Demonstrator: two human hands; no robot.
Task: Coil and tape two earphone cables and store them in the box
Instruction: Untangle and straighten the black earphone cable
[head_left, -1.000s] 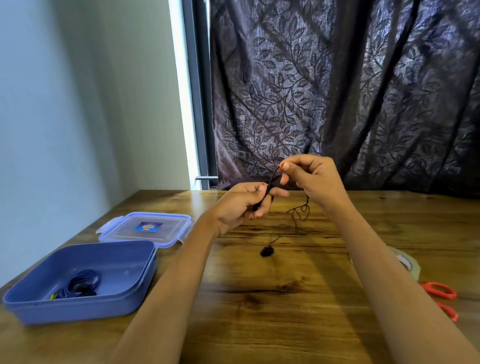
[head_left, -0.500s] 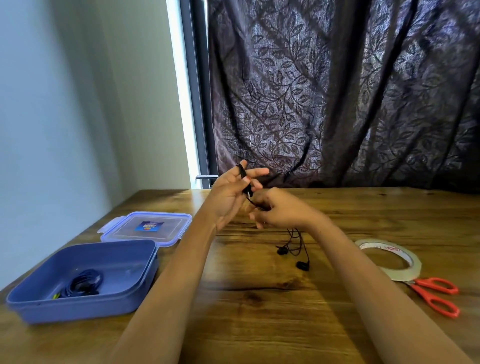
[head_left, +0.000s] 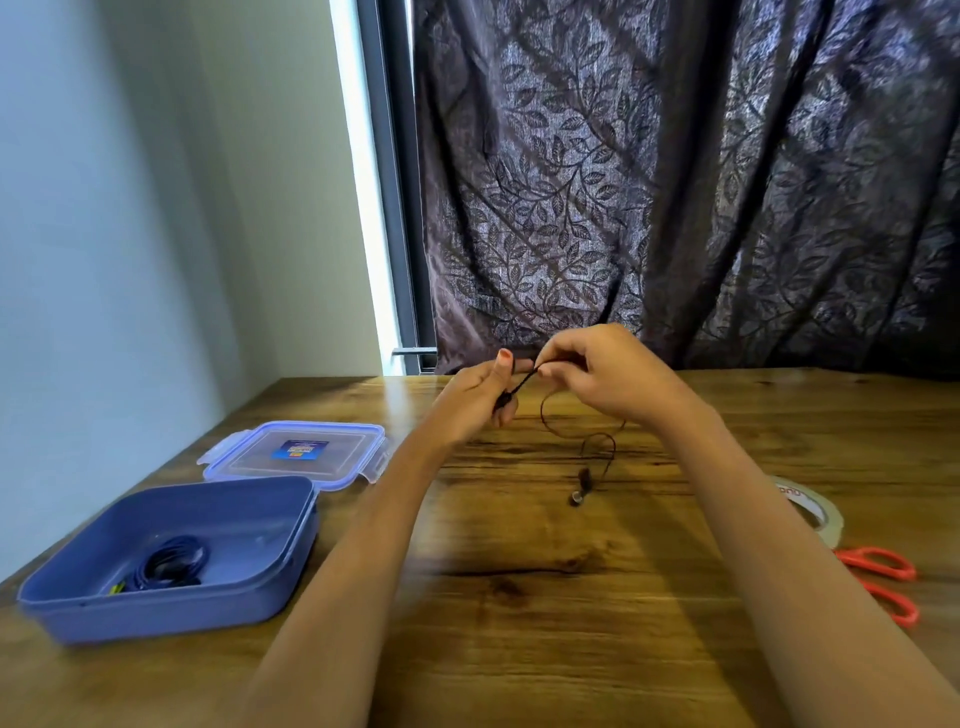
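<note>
box (head_left: 182, 608): since it stands open far left, rigid blue plastic; blue coil (head_left: 171, 566) inside.
left hand (head_left: 467, 405): curled round the cable's dark end.
earphone cable (head_left: 585, 475): thin, limp, light, likely springy; strung between hands, tail trailing tableward.
right hand (head_left: 613, 379): pinches the strand; judged best hold.

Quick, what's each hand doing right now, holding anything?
Left hand: closed, gripping one end of the black earphone cable.
Right hand: closed, pinching the same cable, the rest hanging below.
</note>
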